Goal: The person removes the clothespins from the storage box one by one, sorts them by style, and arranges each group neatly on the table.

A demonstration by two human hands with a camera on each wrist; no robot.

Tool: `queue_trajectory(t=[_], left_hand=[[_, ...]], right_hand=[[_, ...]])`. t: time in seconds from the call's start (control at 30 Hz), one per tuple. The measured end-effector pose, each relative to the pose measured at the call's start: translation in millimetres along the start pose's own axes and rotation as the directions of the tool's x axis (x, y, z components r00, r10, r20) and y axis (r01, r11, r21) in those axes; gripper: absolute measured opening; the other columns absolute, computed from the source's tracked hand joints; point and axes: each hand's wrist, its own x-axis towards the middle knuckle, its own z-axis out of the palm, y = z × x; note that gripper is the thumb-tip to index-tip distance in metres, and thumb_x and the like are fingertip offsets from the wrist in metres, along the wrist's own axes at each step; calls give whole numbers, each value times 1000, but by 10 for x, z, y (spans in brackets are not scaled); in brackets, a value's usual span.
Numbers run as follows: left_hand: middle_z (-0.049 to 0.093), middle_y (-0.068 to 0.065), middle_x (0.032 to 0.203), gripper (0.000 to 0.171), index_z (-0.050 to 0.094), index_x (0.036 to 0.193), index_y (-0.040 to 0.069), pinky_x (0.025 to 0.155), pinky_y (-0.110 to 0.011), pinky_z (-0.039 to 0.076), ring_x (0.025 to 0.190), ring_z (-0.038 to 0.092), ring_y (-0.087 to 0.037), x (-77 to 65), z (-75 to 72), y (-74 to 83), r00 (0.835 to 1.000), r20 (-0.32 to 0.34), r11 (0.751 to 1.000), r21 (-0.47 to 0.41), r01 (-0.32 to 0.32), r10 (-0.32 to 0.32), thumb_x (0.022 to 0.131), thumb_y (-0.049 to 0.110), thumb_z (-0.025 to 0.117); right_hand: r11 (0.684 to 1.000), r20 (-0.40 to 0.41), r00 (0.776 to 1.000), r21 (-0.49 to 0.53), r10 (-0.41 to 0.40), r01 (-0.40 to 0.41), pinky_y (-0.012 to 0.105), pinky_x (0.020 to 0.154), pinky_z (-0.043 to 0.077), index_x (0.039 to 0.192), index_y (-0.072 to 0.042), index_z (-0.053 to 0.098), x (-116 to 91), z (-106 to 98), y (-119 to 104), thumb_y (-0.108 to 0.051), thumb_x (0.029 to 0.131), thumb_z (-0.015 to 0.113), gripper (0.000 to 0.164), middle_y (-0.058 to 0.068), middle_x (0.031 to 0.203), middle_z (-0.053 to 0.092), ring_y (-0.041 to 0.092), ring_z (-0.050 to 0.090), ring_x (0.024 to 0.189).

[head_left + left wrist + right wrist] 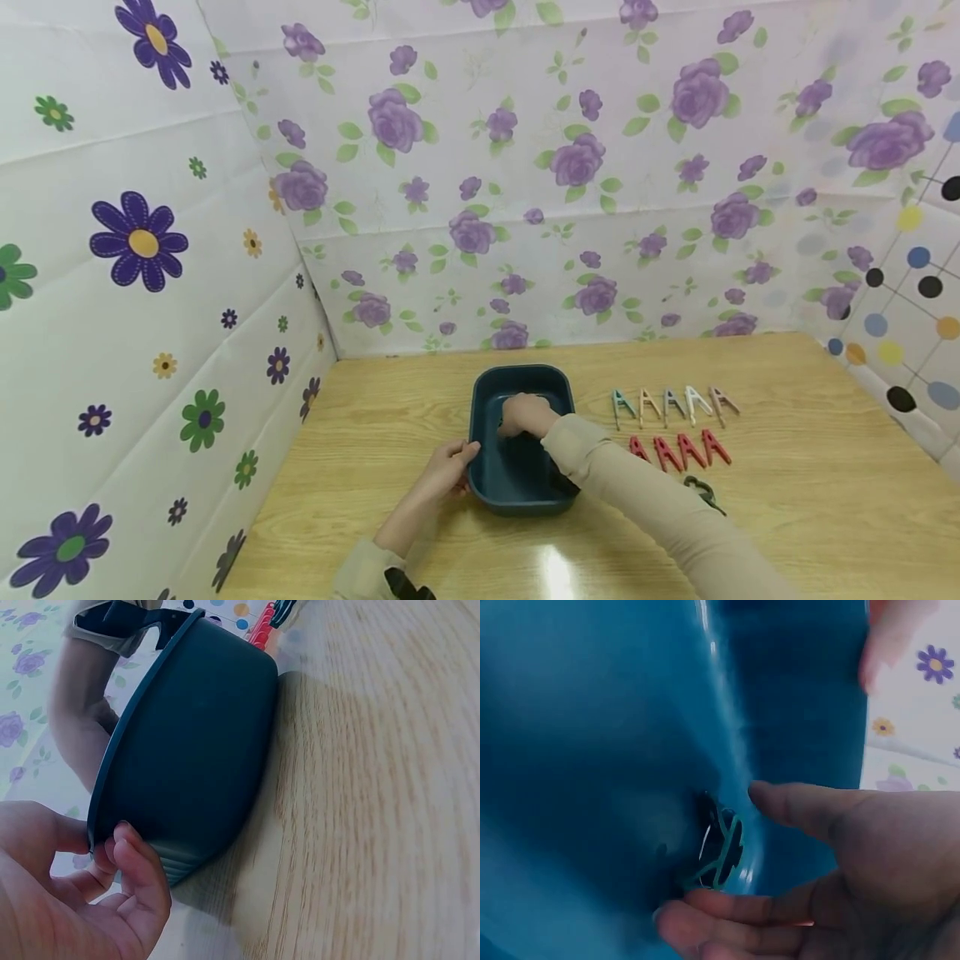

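Observation:
A dark teal plastic basin [513, 479] sits on the wooden table. My left hand [447, 468] pinches its left rim, thumb [71, 835] on the rim and fingers curled against the outer wall. Inside the basin is my right hand [527, 415], reaching over the right rim. In the right wrist view, a dark green clip [724, 851] lies on the basin floor near the wall, between the thumb and fingers of that hand [885, 862]. The thumb is apart from the clip; the fingertips [686, 922] are close beside it, and whether they touch it I cannot tell.
Right of the basin lies a row of pastel and white clothespins [669, 404]. Below it runs a row of red clothespins [680, 451], partly behind my right sleeve [645, 483]. Another dark green clip [702, 493] lies nearer me. Flower-patterned cloth [465, 250] borders the table.

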Motion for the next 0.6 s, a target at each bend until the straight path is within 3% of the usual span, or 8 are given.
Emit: queue_trajectory(t=[0.1, 0.2, 0.4, 0.5, 0.6], left_hand=[[49, 2, 57, 29, 46, 78, 7, 51, -22, 37, 53, 47, -11, 29, 5, -24, 1000, -6, 1000, -5, 0, 0, 102, 23, 48], [48, 3, 56, 30, 46, 78, 7, 50, -22, 37, 52, 47, -11, 62, 5, -71, 1000, -5, 1000, -3, -5, 5, 102, 25, 48], [48, 3, 56, 30, 47, 80, 5, 50, -22, 37, 53, 46, -11, 140, 1, -149, 1000, -9, 1000, 2, -1, 1, 102, 24, 47], [48, 3, 56, 30, 48, 79, 7, 49, -22, 37, 52, 46, -11, 231, -2, -247, 1000, -18, 1000, 5, 8, -8, 102, 27, 48], [49, 3, 57, 30, 48, 77, 10, 49, -22, 37, 51, 46, -10, 240, -4, -248, 1000, -20, 1000, 3, 13, -13, 102, 28, 48]], right_hand=[[999, -6, 1000, -41, 6, -6, 44, 84, 51, 111, -7, 68, 18, 59, -41, -46, 83, 70, 49, 12, 112, 64, 24, 59, 89], [998, -6, 1000, -58, 15, -15, 46, 88, 51, 117, -6, 66, 34, 107, -52, -49, 82, 71, 55, 13, 119, 62, 25, 58, 95], [999, -1, 1000, -50, -5, 5, 45, 88, 49, 115, -7, 66, 49, 96, -26, -51, 79, 72, 57, 11, 114, 64, 24, 58, 94], [999, -4, 1000, -39, -5, 5, 44, 87, 48, 116, -8, 66, 44, 67, -3, -52, 77, 74, 58, 10, 114, 64, 24, 58, 93], [1000, -17, 1000, -31, 0, -1, 42, 83, 49, 112, -9, 67, 14, 11, 12, -50, 79, 72, 53, 9, 107, 65, 23, 58, 88]])
